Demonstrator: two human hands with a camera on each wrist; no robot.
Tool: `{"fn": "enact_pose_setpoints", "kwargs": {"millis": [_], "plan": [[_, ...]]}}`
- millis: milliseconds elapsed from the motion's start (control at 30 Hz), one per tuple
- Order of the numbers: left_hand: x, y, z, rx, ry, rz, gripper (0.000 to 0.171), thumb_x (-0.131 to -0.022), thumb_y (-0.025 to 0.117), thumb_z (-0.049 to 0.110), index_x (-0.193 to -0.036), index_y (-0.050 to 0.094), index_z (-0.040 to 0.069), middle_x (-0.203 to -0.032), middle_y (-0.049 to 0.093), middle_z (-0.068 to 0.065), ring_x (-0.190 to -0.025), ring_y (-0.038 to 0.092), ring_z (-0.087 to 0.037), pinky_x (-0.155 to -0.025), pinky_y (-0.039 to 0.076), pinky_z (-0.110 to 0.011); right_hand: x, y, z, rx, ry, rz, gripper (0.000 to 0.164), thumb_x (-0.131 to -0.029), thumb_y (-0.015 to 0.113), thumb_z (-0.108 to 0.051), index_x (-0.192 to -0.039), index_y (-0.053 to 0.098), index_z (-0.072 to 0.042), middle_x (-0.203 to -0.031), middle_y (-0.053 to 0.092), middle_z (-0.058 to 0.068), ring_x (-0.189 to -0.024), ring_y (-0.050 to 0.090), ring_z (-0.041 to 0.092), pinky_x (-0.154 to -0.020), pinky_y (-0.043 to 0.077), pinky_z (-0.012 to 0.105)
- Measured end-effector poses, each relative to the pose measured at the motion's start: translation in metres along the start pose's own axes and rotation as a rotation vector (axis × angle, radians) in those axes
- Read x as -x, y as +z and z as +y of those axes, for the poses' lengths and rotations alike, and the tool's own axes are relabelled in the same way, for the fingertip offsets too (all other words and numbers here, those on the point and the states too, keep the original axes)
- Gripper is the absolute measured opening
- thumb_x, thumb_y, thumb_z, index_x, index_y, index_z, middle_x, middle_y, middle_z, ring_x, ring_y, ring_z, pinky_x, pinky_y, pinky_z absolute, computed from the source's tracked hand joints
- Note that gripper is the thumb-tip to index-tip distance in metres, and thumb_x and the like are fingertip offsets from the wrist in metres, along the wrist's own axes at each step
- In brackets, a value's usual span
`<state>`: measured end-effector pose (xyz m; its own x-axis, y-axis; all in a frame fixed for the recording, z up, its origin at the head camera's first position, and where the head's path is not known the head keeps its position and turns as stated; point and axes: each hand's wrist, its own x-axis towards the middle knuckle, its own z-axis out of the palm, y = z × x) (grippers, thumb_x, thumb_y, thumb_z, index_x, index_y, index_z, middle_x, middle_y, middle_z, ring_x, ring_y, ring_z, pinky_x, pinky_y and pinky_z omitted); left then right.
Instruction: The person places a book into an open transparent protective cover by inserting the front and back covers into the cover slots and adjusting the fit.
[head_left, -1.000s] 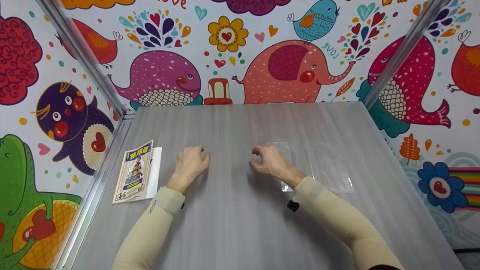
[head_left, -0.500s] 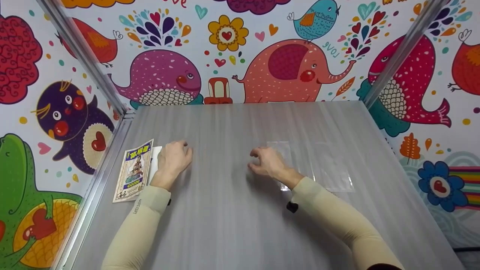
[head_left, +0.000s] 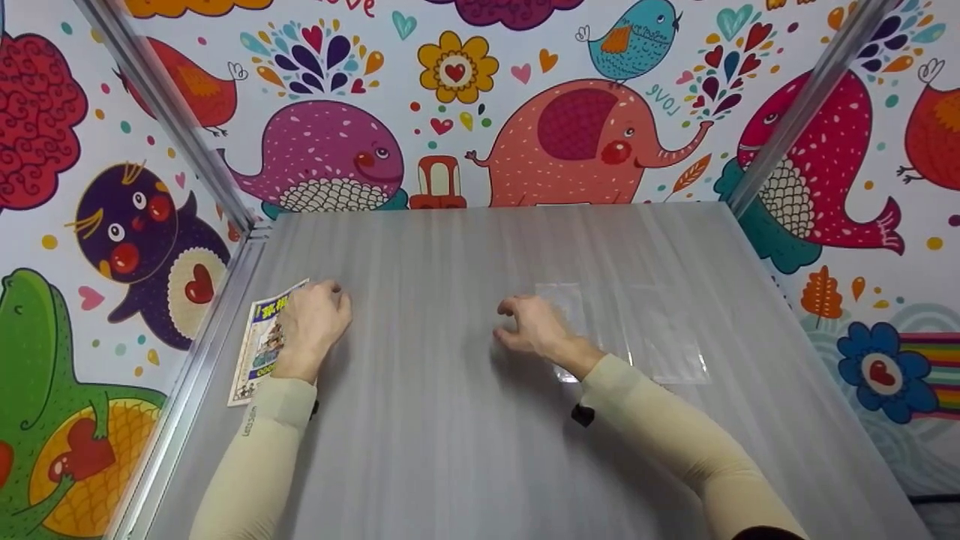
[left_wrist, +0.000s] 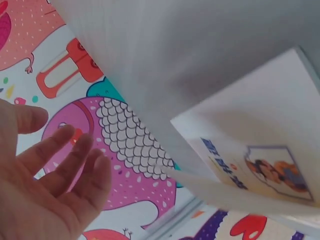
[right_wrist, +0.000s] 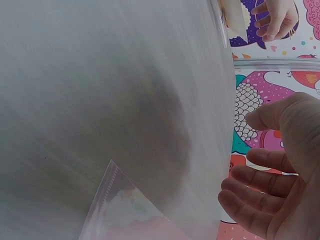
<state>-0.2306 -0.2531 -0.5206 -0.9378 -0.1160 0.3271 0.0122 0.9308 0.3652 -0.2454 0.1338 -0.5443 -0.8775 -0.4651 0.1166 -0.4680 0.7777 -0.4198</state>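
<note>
A thin printed booklet with a purple and yellow cover lies at the table's left side, its cover standing partly raised. My left hand is over its right part, hiding some of the cover. In the left wrist view the fingers of that hand are loosely bent and hold nothing, apart from the booklet, whose white inner page shows. Above the table at right of centre hovers my right hand, its fingers relaxed with nothing between them. Clear plastic sleeves lie flat beside and partly beneath that forearm.
The grey table meets a wall with cartoon animals at its back. A metal rail runs along the left edge, close to the booklet. Metal posts rise at the rear corners.
My left hand has moved left from the bare table to over the booklet, covering more and more of it. The right hand has stayed almost still.
</note>
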Motion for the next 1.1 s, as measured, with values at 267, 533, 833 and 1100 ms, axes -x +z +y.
{"fn": "enact_pose_setpoints", "kwargs": {"millis": [267,533,833,1100], "plan": [[0.002,-0.007,-0.018,-0.021,-0.028,0.044,0.031,-0.101,0.066,0.015,-0.116,0.079,-0.008,-0.113,0.079,-0.035,-0.101,0.075,-0.061,-0.084,0.06,-0.071,-0.002,0.001,-0.002,-0.006,-0.032,0.019,0.035,-0.097,0.08,-0.025,-0.122,0.079,0.0,-0.118,0.084,0.021,-0.11,0.081,0.04,-0.095,0.066,0.055],[0.002,-0.012,-0.036,0.005,-0.151,-0.003,0.041,-0.108,0.055,0.02,-0.128,0.07,-0.012,-0.127,0.071,-0.041,-0.116,0.067,-0.066,-0.097,0.055,-0.075,-0.002,0.003,-0.002,-0.01,-0.018,0.022,0.036,-0.098,0.08,-0.026,-0.124,0.079,-0.001,-0.118,0.083,0.021,-0.11,0.08,0.04,-0.095,0.066,0.055],[0.004,-0.016,-0.063,-0.003,-0.248,-0.086,0.048,-0.107,0.049,0.02,-0.134,0.062,-0.017,-0.134,0.063,-0.047,-0.126,0.058,-0.07,-0.11,0.045,-0.073,-0.002,0.005,-0.003,-0.037,-0.052,0.042,0.036,-0.097,0.081,-0.023,-0.124,0.078,0.001,-0.119,0.082,0.023,-0.11,0.08,0.042,-0.095,0.066,0.056],[0.007,-0.015,-0.086,-0.016,-0.331,-0.239,0.068,-0.109,0.054,0.038,-0.143,0.053,-0.021,-0.141,0.055,-0.051,-0.133,0.051,-0.072,-0.112,0.043,-0.076,-0.002,0.004,-0.004,-0.063,-0.027,0.016,0.038,-0.097,0.082,-0.022,-0.127,0.076,0.002,-0.124,0.082,0.023,-0.114,0.08,0.042,-0.098,0.066,0.055]]}}
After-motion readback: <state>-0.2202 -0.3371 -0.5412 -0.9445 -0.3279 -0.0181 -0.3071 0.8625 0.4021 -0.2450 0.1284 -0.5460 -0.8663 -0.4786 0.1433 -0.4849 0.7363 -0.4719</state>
